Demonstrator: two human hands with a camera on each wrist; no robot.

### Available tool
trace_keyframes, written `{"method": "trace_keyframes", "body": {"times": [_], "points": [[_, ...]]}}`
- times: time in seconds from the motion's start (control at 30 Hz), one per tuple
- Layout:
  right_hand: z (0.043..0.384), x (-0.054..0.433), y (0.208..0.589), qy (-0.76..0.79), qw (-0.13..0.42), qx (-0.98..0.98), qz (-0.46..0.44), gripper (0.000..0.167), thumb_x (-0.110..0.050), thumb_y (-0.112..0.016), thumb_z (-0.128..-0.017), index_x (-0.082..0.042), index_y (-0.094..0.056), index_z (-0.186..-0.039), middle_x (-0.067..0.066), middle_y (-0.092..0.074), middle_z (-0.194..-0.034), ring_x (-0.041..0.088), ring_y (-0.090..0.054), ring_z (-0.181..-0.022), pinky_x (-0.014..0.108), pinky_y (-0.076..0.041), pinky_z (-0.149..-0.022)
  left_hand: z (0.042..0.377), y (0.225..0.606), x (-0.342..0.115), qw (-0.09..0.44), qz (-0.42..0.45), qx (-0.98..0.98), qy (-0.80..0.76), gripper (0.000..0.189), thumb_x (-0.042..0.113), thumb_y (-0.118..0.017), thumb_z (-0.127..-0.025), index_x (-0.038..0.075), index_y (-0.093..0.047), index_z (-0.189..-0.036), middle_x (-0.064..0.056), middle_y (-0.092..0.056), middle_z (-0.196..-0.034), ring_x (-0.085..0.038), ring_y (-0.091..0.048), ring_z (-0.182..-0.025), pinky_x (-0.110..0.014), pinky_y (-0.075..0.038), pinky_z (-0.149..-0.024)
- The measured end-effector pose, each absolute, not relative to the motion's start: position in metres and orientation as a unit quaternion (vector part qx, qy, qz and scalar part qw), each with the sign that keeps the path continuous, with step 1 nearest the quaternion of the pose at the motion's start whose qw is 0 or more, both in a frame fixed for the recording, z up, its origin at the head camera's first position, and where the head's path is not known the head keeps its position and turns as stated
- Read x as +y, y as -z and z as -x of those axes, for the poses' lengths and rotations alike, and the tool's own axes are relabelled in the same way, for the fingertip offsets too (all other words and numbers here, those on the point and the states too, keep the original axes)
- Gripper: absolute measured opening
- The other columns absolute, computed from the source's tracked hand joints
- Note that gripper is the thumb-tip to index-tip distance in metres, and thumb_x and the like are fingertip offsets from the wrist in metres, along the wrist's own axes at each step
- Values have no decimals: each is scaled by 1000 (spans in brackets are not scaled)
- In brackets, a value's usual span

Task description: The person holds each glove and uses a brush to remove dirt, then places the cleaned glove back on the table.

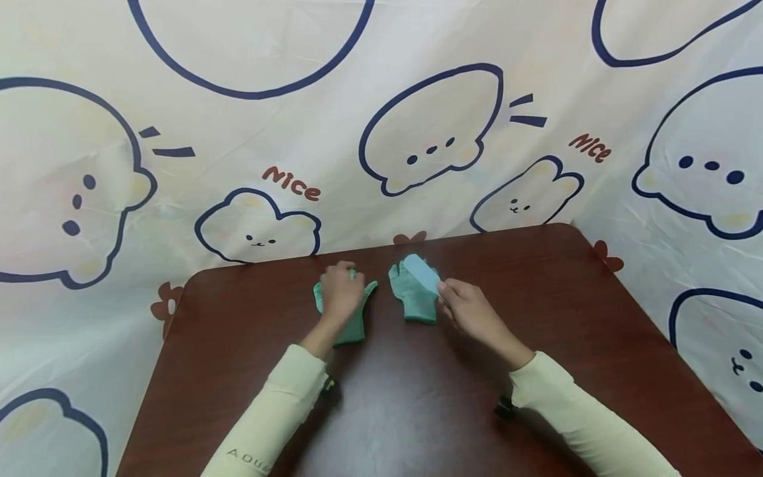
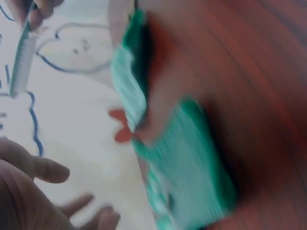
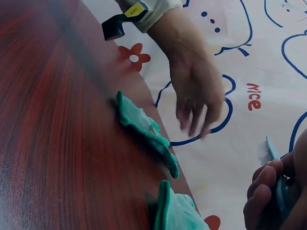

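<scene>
Two green gloves lie side by side on the table. Over the left glove (image 1: pixel 353 326) hovers my left hand (image 1: pixel 342 291), its fingers loose; the right wrist view shows a gap between that hand (image 3: pixel 196 91) and the glove (image 3: pixel 148 132). My right hand (image 1: pixel 471 308) grips the handle of a light blue brush (image 1: pixel 422 273), held above the right glove (image 1: pixel 419 306). Pale bristles show on the brush (image 2: pixel 21 64) in the left wrist view, where the nearer glove (image 2: pixel 184 167) is blurred. The left hand partly covers its glove in the head view.
The dark brown wooden table (image 1: pixel 393 411) has its far edge just beyond the gloves. Behind and beside it hangs a pale cloth (image 1: pixel 334 132) with cartoon drawings. A black wrist strap piece (image 3: pixel 114 28) sits at the left sleeve.
</scene>
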State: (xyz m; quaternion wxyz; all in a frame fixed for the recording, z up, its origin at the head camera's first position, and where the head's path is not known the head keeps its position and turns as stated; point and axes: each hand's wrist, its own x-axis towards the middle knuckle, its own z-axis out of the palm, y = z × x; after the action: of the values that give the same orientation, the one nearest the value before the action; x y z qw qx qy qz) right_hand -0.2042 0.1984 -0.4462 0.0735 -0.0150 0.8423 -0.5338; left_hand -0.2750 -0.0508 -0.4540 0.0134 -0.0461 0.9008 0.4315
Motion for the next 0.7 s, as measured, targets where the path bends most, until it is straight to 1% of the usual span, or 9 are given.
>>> {"method": "trace_keyframes", "body": {"times": [0.03,0.1,0.17,0.27,0.4,0.47,0.57,0.6,0.7], "points": [[206,197,447,531,69,845,18,52,-50,-38,-110,-5,-55,-90,3,-46,-63,20,-41,-51,30,-38,-46,276,454,-58,1,66,912,-405,45,24,-52,-103,-1,-53,-141,-24,-54,-138,-46,-51,-111,-54,-47,-95],[208,194,448,525,63,848,23,51,-49,-39,-110,-5,-55,-88,3,-47,-63,20,-43,-52,31,-40,-49,277,457,-73,3,110,923,-369,54,29,-56,-102,-5,-47,-142,-29,-46,-140,-46,-41,-127,-58,-39,-106],[210,190,449,522,59,850,24,50,-48,-40,-110,-7,-55,-87,3,-48,-64,20,-46,-53,31,-42,-51,279,463,-86,28,141,924,-353,62,34,-58,-101,-7,-40,-143,-33,-40,-141,-49,-38,-130,-61,-39,-107],[211,183,449,512,58,857,22,47,-46,-42,-109,-8,-57,-88,3,-51,-66,20,-49,-55,31,-45,-54,280,474,-99,59,149,931,-329,71,39,-63,-98,-11,-37,-141,-36,-40,-139,-52,-39,-130,-63,-43,-104],[214,174,450,497,61,865,36,44,-46,-44,-109,-9,-57,-90,3,-54,-70,20,-50,-58,32,-45,-56,278,483,-101,65,140,940,-303,79,42,-73,-93,-12,-38,-139,-35,-44,-134,-52,-43,-126,-63,-48,-98],[214,171,450,493,64,866,46,43,-46,-44,-109,-9,-56,-90,3,-54,-70,20,-50,-58,32,-44,-57,280,485,-97,66,137,943,-296,79,39,-76,-91,-12,-38,-140,-35,-45,-133,-52,-44,-125,-64,-49,-96],[216,166,451,492,68,867,51,42,-47,-45,-109,-11,-54,-89,4,-54,-69,21,-50,-58,34,-45,-58,284,485,-93,80,133,946,-285,77,32,-75,-92,-12,-36,-142,-37,-44,-133,-54,-45,-126,-65,-49,-97],[216,165,452,489,69,868,50,42,-48,-44,-108,-13,-54,-88,4,-55,-70,22,-50,-59,34,-45,-58,285,486,-92,83,130,947,-283,76,30,-75,-92,-13,-36,-142,-37,-45,-133,-54,-45,-126,-65,-49,-97],[218,162,454,483,70,872,48,42,-48,-45,-108,-13,-55,-88,4,-56,-71,22,-51,-59,34,-46,-58,288,486,-92,89,119,949,-278,73,26,-74,-92,-15,-37,-141,-37,-51,-132,-54,-50,-124,-62,-48,-101]]}}
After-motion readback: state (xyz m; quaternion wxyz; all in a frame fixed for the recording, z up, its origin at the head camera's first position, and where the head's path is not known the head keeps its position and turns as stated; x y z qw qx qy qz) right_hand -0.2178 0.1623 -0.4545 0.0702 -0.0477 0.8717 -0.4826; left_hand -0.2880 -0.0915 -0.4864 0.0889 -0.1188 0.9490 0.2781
